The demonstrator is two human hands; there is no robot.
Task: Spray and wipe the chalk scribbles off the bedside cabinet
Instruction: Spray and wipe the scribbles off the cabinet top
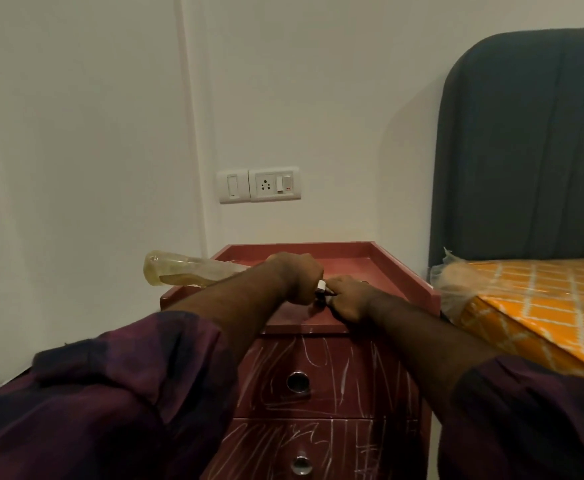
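A dark red bedside cabinet (401, 271) stands against the wall, its two drawer fronts covered in white chalk scribbles (321, 434). My left hand (297, 277) grips the neck of a clear spray bottle (186, 270) with yellowish liquid, held sideways over the cabinet top with its base pointing left. My right hand (347, 299) pinches the bottle's white nozzle (321, 287) right beside the left hand. No cloth is in view.
A bed with an orange patterned cover (543, 306) and a dark grey headboard (526, 150) stands close on the right. A switch and socket plate (259, 185) is on the white wall behind the cabinet. Each drawer has a round metal pull (297, 381).
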